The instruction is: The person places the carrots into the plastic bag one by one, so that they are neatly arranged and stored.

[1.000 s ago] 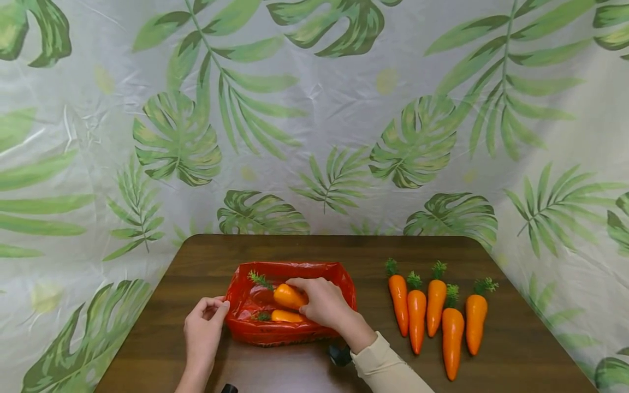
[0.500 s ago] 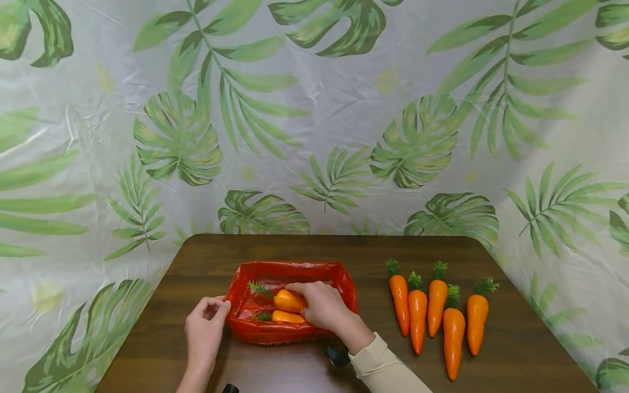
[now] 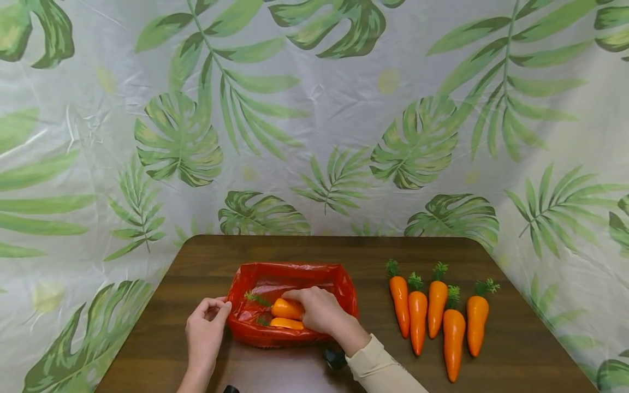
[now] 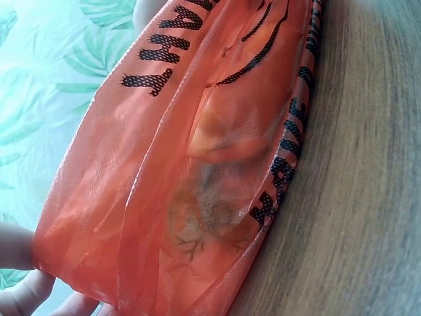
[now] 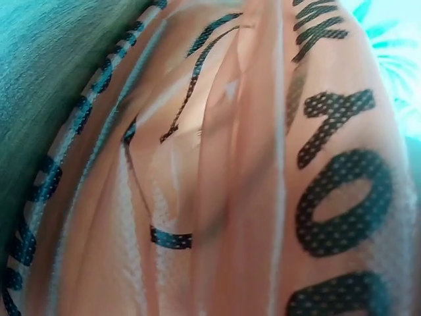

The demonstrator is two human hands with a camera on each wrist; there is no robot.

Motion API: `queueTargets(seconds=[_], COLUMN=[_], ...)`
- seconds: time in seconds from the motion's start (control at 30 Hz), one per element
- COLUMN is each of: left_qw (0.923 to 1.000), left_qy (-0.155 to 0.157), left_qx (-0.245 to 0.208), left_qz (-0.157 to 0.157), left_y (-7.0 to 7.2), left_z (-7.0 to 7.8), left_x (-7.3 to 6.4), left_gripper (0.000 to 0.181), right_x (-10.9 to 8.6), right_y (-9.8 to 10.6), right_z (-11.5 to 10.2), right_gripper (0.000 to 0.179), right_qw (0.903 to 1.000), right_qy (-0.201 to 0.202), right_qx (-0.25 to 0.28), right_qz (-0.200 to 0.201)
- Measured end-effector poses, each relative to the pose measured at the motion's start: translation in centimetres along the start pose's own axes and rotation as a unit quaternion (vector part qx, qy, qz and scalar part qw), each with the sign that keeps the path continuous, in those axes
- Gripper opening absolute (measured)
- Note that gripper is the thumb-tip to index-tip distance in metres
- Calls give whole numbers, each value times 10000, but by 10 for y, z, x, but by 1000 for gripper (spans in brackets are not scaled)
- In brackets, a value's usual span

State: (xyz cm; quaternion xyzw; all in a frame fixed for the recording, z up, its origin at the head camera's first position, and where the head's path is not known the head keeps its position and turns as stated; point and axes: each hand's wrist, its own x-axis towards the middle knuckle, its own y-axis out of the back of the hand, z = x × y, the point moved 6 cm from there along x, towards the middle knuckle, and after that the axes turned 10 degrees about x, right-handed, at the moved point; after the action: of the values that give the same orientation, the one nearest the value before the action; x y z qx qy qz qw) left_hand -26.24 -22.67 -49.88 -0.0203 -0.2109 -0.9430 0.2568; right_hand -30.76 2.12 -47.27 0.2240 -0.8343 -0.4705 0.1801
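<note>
A red plastic bag [image 3: 267, 339], its mouth spread wide, sits on the table; black lettering shows on its side in both wrist views. Inside it lie two orange carrots with green tops, side by side. My right hand [image 3: 321, 312] reaches into the bag and grips the farther carrot [image 3: 285, 309]. The nearer carrot [image 3: 286, 323] is partly hidden by the bag's front rim. At the bag's left end, my left hand [image 3: 206, 327] pinches the rim between thumb and fingers. In the left wrist view, the fingers [image 4: 26, 293] touch the bag's edge [image 4: 72, 276], and a carrot top shows faintly through the plastic.
Several carrots [image 3: 417, 322] lie in a loose group on the right of the brown wooden table [image 3: 373, 371], tops pointing away. A leaf-patterned sheet [image 3: 334, 125] hangs behind and around the table. Small black objects show near each wrist.
My right hand has lowered the carrot deeper into the bag, down beside the other one. My left hand has stayed at the bag's left rim.
</note>
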Motion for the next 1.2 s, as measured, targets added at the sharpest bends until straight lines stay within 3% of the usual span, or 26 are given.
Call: queueTargets(seconds=[0.4, 0.67, 1.2], left_qw=[10000, 10000, 9999], left_qy=[-32, 16, 70], left_qx=[53, 6, -10], left_qz=[40, -18, -77], left_y=[0, 0, 0], left_z=[0, 1, -1], left_x=[1, 0, -1], left_gripper=[17, 16, 20], right_x=[1, 1, -4], right_y=[-1, 1, 29], right_z=[1, 0, -2], right_gripper=[56, 36, 43], right_qw=[10000, 9999, 9978], right_qy=[11, 20, -59], right_qx=[20, 72, 463], right_qz=[-85, 71, 470])
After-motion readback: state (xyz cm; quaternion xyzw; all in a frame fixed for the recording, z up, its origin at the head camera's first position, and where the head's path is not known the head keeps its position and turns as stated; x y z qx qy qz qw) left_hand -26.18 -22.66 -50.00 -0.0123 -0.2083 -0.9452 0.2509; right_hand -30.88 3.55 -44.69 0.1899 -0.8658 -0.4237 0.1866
